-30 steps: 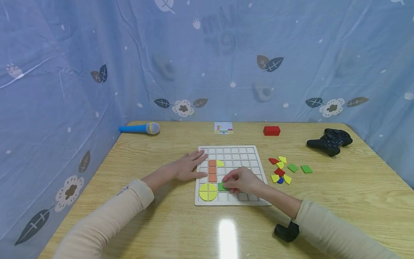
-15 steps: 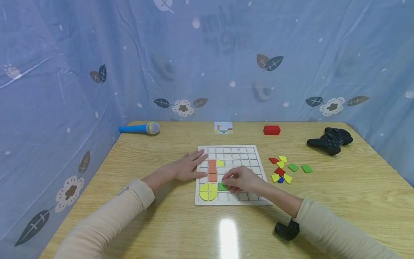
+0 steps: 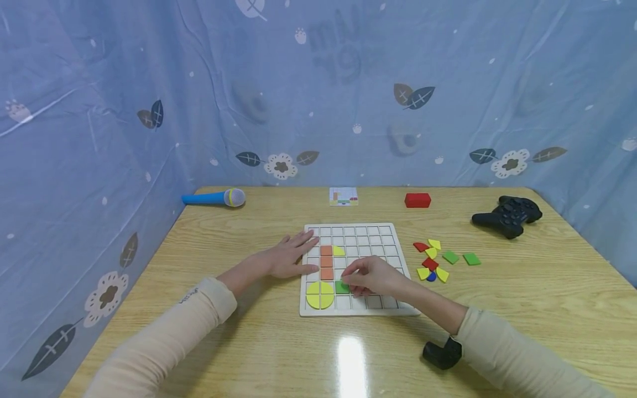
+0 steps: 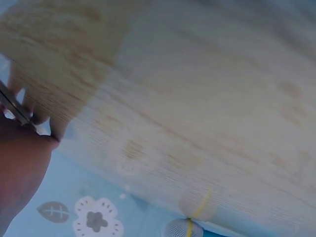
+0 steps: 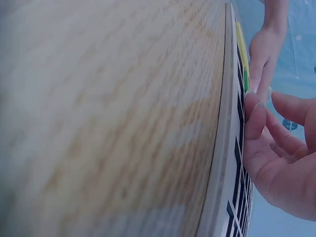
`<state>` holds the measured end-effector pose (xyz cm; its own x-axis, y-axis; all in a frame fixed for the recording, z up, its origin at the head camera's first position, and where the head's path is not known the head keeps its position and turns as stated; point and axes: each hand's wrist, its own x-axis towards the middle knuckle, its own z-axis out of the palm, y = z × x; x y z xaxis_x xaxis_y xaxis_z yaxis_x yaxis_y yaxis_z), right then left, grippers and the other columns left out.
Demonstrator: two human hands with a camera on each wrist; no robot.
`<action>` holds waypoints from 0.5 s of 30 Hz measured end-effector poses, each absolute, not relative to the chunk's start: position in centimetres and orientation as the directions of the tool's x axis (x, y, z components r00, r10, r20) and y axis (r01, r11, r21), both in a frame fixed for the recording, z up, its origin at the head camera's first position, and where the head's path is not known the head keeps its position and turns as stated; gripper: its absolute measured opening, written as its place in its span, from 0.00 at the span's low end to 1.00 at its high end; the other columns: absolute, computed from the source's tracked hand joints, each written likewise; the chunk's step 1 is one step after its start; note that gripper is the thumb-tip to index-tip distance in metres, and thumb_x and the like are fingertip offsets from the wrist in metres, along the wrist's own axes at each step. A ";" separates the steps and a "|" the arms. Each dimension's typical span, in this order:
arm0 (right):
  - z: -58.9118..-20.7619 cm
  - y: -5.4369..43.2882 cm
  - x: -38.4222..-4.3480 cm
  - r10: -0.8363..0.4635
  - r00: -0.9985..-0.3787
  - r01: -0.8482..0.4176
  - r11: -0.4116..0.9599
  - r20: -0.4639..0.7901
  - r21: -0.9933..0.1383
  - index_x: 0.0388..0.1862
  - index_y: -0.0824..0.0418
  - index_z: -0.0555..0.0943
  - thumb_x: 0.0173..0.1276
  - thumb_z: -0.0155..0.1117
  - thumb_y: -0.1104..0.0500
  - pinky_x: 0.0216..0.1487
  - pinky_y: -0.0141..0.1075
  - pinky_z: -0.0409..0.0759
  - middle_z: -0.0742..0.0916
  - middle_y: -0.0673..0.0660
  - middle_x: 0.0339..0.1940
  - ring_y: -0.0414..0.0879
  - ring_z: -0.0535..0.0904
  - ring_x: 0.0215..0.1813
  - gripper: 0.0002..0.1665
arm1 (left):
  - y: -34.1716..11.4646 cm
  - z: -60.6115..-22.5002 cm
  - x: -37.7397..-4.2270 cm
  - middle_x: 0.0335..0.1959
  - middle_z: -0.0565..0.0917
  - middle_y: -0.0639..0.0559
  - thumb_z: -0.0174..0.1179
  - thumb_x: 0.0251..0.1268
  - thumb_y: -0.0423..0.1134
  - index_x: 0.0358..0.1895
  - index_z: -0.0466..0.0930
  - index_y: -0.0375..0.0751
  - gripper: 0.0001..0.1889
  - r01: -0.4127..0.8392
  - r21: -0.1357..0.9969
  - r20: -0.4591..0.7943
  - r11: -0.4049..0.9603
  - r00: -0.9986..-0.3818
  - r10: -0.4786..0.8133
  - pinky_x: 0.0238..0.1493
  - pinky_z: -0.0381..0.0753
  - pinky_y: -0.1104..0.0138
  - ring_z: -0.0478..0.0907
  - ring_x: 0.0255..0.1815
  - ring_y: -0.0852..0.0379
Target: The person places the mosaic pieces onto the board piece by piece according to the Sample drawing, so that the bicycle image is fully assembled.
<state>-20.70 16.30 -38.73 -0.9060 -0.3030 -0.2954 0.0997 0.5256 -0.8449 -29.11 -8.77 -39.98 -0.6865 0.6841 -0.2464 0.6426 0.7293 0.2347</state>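
Blue plastic toy microphone with a grey head (image 3: 206, 198), out on the far left of the wooden table (image 3: 239, 232)! Next along, the left hand (image 3: 287, 257): fingers straight and spread, lying over the left side of the pale square grid board (image 3: 362, 241). Down in the board's near-left corner, four yellow quarter-circle tiles (image 3: 323, 298) make a full disc. Just behind its right half, three orange square tiles (image 3: 326, 261) line up, and a single yellow quarter-circle tile (image 3: 338, 251) sits right of the farthest one. Here's the action: a green square tile (image 3: 340, 287) lies on the board, immediately right of the disc's farther half, and the right hand (image 3: 377, 276) is on it, fingers bent, tips touching; whether they pinch it, I cannot tell. Beyond the board, a small printed card (image 3: 343, 197). On to the red block (image 3: 417, 200), then loose red, yellow and blue pieces (image 3: 430, 264), two loose green squares (image 3: 450, 257), and a black game controller (image 3: 510, 216) far right.
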 end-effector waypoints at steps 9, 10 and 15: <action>-38.8 18.2 -21.0 -0.434 -0.846 0.124 0.406 -0.310 -0.906 0.53 0.66 0.78 0.70 0.60 0.53 0.42 0.35 0.82 0.85 0.58 0.35 0.49 0.81 0.36 0.20 | -8.8 -40.0 -29.0 0.77 0.34 0.53 0.38 0.68 0.69 0.78 0.35 0.53 0.43 0.641 0.237 -0.246 0.730 -0.687 0.683 0.72 0.35 0.54 0.30 0.75 0.54; -38.8 18.3 -21.0 -0.442 -0.841 0.129 0.396 -0.312 -0.909 0.54 0.66 0.78 0.71 0.60 0.53 0.42 0.35 0.81 0.85 0.58 0.36 0.49 0.81 0.36 0.21 | -8.8 -40.0 -29.0 0.77 0.34 0.53 0.38 0.68 0.69 0.78 0.35 0.53 0.42 0.642 0.235 -0.245 0.730 -0.688 0.684 0.72 0.35 0.54 0.30 0.75 0.54; -38.9 18.9 -21.1 -0.469 -0.823 0.149 0.363 -0.319 -0.920 0.57 0.67 0.76 0.71 0.59 0.52 0.44 0.36 0.81 0.85 0.59 0.39 0.51 0.82 0.39 0.23 | -8.8 -40.1 -29.0 0.77 0.35 0.52 0.39 0.68 0.68 0.78 0.36 0.53 0.42 0.648 0.237 -0.229 0.723 -0.686 0.690 0.72 0.35 0.53 0.31 0.76 0.54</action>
<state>-21.07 18.90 -38.86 -0.8235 -0.4692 -0.3191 0.1493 0.3634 -0.9196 -29.01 -8.81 -40.08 -0.6862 0.6904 -0.2292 0.6484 0.7233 0.2374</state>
